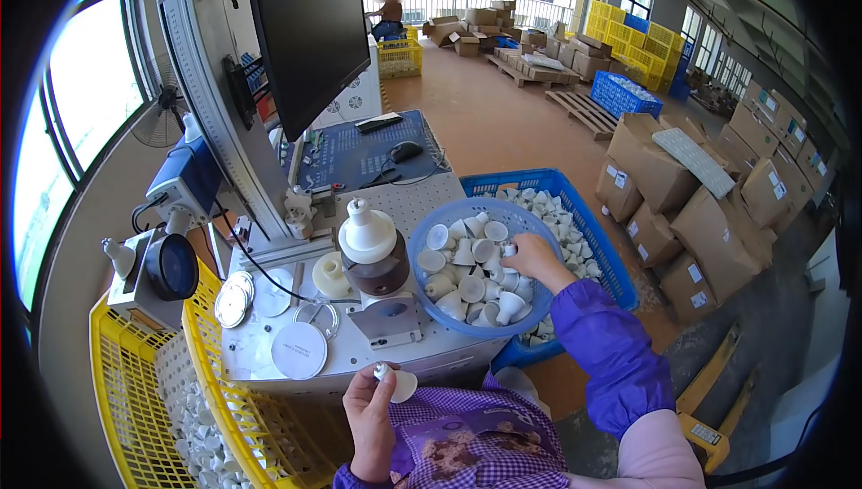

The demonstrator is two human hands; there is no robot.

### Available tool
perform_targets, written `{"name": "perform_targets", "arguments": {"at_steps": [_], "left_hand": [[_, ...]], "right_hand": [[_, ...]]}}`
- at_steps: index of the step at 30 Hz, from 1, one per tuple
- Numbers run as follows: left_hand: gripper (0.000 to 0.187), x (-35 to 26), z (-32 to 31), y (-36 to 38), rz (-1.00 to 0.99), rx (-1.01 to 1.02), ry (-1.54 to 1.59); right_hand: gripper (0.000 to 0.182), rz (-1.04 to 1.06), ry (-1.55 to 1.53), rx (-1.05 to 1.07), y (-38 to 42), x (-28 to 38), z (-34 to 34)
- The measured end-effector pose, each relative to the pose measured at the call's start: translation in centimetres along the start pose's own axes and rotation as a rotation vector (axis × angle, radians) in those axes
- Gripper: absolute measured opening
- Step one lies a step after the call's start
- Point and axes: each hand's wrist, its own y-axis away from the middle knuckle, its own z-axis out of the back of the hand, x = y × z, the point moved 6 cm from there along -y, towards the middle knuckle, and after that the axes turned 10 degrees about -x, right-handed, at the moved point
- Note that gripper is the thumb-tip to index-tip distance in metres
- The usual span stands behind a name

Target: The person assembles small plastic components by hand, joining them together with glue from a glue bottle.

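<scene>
My left hand (370, 422) is closed around the metal screw base of a white light bulb (404, 387), in front of the table's near edge. My right hand (536, 260) reaches into a round light-blue basket (480, 331) heaped with white bulbs. Its fingers pinch one bulb (509, 250) by the base, at the right side of the heap. Left of the basket, a white cone-shaped piece (366, 236) sits on top of a dark round fixture (377, 275). Flat metal discs (299, 350) lie on the table beside the fixture.
A yellow crate (215, 399) with more bulbs stands at lower left, a blue crate (620, 278) of bulbs behind the basket. A monitor (310, 44), mouse (406, 151) and lens device (171, 266) are around the table. Cardboard boxes (660, 166) stand right; a person (388, 15) sits far back.
</scene>
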Motion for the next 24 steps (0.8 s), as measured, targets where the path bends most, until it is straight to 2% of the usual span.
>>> {"name": "perform_targets", "arguments": {"at_steps": [3,5,9,11,12,14,21,24], "left_hand": [[0.013,-0.1,0.0,0.3,-0.001,-0.008,0.013],[0.013,-0.3,0.2,0.2,-0.007,-0.016,0.014],[0.012,-1.0,-0.3,0.6,-0.01,-0.002,-0.003],[0.012,-0.4,-0.6,0.8,0.01,0.02,0.001],[0.012,-0.2,-0.9,0.9,0.03,0.042,0.01],[0.012,-0.3,-1.1,1.1,0.025,0.037,0.005],[0.012,-0.4,-1.1,1.3,0.041,0.039,-0.007],[0.013,-0.9,-1.4,1.4,0.035,0.047,-0.016]], "right_hand": [[0.031,0.03,-0.006,0.01,0.4,0.8,0.6],[0.023,0.055,-0.36,0.01,1.1,2.0,2.1],[0.02,0.02,-0.526,0.051,2.8,4.3,3.9],[0.022,0.152,-0.691,0.124,3.2,5.1,2.7],[0.022,0.156,-0.695,0.122,3.5,5.2,2.5],[0.028,0.227,-0.516,0.179,4.1,5.8,1.6],[0.031,0.32,-0.529,0.175,4.1,4.9,0.0],[0.03,0.113,-0.685,0.282,3.9,4.2,-0.6]]}}
